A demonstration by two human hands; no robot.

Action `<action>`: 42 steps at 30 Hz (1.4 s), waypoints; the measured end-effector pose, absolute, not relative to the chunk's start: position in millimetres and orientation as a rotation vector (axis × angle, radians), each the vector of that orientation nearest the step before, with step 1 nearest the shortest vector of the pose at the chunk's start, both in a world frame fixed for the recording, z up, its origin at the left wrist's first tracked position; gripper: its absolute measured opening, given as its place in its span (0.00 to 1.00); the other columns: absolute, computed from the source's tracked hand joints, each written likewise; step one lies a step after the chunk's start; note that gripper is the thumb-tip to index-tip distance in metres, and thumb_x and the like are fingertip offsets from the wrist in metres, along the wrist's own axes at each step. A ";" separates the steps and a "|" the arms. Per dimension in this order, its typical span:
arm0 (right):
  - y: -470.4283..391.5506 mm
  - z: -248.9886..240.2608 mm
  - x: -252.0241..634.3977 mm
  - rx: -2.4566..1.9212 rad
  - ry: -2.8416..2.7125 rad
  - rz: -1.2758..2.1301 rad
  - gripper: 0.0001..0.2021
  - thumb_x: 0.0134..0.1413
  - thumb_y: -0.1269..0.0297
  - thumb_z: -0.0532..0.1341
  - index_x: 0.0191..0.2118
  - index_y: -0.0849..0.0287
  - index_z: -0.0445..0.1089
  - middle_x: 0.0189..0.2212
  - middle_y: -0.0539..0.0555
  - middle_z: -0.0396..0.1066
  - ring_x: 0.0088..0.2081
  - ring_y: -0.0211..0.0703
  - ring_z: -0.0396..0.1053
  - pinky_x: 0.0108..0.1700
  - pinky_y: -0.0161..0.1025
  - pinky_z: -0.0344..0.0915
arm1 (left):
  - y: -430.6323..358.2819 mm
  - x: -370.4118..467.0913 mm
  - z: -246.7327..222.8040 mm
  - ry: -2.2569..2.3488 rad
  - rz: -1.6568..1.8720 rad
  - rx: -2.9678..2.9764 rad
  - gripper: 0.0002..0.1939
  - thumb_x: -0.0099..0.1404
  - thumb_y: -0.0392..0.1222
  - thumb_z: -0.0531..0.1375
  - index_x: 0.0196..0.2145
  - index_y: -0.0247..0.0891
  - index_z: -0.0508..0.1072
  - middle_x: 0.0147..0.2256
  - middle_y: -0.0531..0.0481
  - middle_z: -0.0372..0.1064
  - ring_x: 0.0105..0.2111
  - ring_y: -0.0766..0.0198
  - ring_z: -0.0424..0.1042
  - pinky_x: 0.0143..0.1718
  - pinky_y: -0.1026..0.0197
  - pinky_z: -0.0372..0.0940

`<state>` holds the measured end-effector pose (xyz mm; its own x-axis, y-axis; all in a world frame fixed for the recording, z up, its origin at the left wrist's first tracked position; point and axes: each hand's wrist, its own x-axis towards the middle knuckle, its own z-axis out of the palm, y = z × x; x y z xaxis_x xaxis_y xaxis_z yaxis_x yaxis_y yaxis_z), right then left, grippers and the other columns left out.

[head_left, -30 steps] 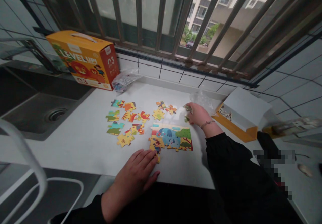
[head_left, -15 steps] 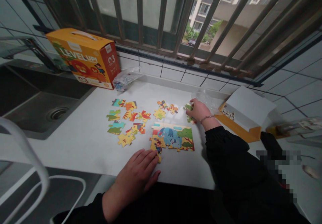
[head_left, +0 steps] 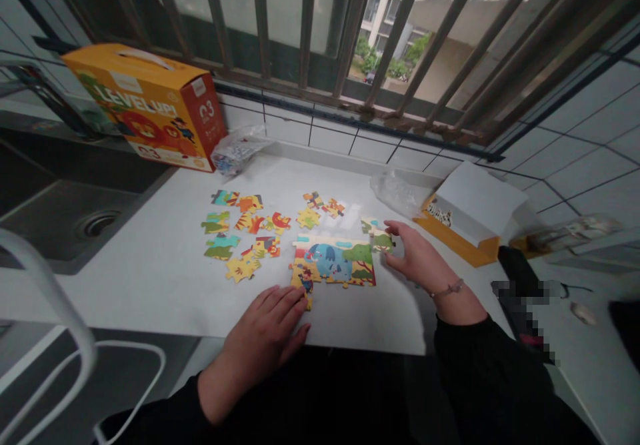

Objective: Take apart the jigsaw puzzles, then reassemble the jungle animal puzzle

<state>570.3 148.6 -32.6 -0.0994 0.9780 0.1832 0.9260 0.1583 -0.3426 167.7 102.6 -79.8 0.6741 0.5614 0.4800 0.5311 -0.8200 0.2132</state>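
Observation:
Part of a jigsaw puzzle with blue elephants (head_left: 330, 261) lies joined on the white counter. My left hand (head_left: 270, 321) rests flat at its lower left, fingers stretched out, fingertips at the piece with a small dressed figure (head_left: 306, 283). At the upper right of the joined part, my right hand (head_left: 417, 255) has its thumb and fingers around the edges of a green puzzle piece (head_left: 383, 242). Another green-and-pale piece (head_left: 369, 224) is just behind that one. Loose orange, yellow and green pieces (head_left: 250, 223) are spread to the left, with several more (head_left: 309, 217) behind the joined part.
An orange carton (head_left: 150, 118) stands at the back left by a sink (head_left: 100, 225). Clear plastic bags (head_left: 237, 151) (head_left: 395, 191) lie near the wall. On the right is an open white-and-orange box (head_left: 475, 208). A white curved rail (head_left: 65, 305) crosses the lower left.
My right hand has come nearer to me and now holds the green piece beside the joined part. My left hand stays in place on the counter. The view has shifted slightly.

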 end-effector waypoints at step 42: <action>184.3 -41.6 527.0 -1.613 -2.192 0.263 0.22 0.65 0.61 0.71 0.62 0.55 0.72 0.56 0.61 0.77 0.58 0.58 0.74 0.63 0.57 0.72 | 103.2 168.4 -73.5 0.785 0.670 2.883 0.20 0.78 0.45 0.60 0.62 0.34 0.75 0.63 0.37 0.76 0.61 0.45 0.77 0.60 0.40 0.72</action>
